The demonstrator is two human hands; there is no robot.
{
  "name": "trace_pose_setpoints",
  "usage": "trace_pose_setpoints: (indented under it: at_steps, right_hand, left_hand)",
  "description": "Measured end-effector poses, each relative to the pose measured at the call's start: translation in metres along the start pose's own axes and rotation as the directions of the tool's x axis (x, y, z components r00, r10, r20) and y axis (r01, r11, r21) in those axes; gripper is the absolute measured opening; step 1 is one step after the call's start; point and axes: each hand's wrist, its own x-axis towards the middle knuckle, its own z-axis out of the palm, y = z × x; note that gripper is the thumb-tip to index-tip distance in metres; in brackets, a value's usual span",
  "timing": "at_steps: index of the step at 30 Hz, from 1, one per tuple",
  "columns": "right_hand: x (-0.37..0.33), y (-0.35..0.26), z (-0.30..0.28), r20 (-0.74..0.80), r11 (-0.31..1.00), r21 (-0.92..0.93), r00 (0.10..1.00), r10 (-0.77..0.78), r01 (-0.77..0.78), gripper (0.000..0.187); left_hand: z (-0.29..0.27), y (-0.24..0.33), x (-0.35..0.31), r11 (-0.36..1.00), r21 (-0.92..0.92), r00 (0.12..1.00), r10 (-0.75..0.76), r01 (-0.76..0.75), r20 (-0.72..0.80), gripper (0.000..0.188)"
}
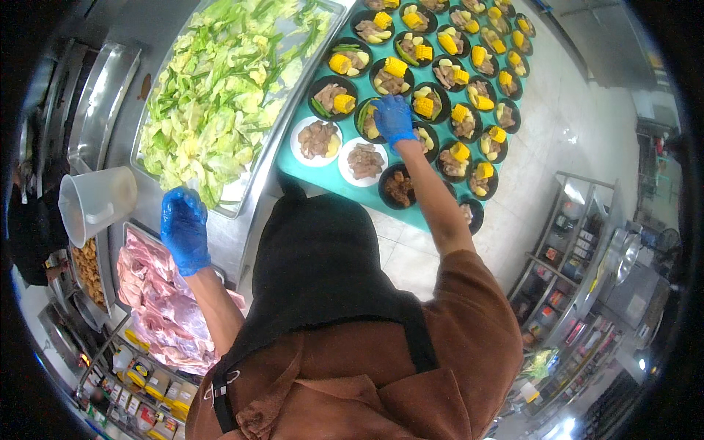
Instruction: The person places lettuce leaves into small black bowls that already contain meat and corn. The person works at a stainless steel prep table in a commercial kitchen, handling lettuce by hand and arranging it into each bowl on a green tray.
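Note:
My right hand (394,119), in a blue glove, reaches over a black bowl (364,122) on the turquoise table; its fingers are bent together and their tips are partly hidden. Green pieces show in that bowl beside the fingers. My left hand (185,229), also blue-gloved, is curled closed at the near edge of a metal tray (258,158) heaped with chopped cabbage leaves (213,88). What it may hold is hidden. Around my right hand stand many black bowls of meat, corn pieces and pale wedges, such as the bowl (394,75); some contain green pods.
Two white plates with meat, a left one (295,143) and a right one (342,170), lie at the turquoise table's (295,170) near edge. Raw meat (158,301) fills a tray by my left forearm, beside a translucent plastic jug (95,204). A wire shelf (561,249) stands right.

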Motion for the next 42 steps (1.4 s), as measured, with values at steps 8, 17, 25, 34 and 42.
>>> trace_pose_setpoints:
  at_steps: [8,17,25,34,42]
  right_hand:
    - [0.025,-0.008,-0.003,0.200,0.988,-0.150,0.980,-0.015,0.046,0.021]
    - [0.010,-0.017,-0.007,0.187,0.998,0.014,0.980,-0.066,0.065,0.022]
    - [-0.003,-0.016,-0.006,0.258,0.986,0.025,0.951,-0.168,0.167,0.026]
    - [-0.005,-0.010,-0.007,0.228,0.970,0.092,0.943,-0.240,0.225,0.023]
    - [0.065,-0.093,-0.021,-0.040,0.736,0.653,0.978,-0.203,0.179,0.023]
  left_hand:
    - [0.015,-0.004,-0.005,0.999,0.052,1.000,0.016,-0.016,0.006,0.030]
    - [0.002,-0.009,-0.027,0.997,0.042,0.985,0.072,-0.066,-0.157,0.029]
    - [0.015,-0.012,-0.027,0.991,0.099,0.954,0.116,-0.092,-0.275,0.031]
    - [0.014,-0.005,-0.020,0.982,0.163,0.969,0.130,-0.096,-0.211,0.027]
    - [-0.011,0.007,-0.011,0.910,0.414,0.924,0.163,-0.006,-0.345,0.028]
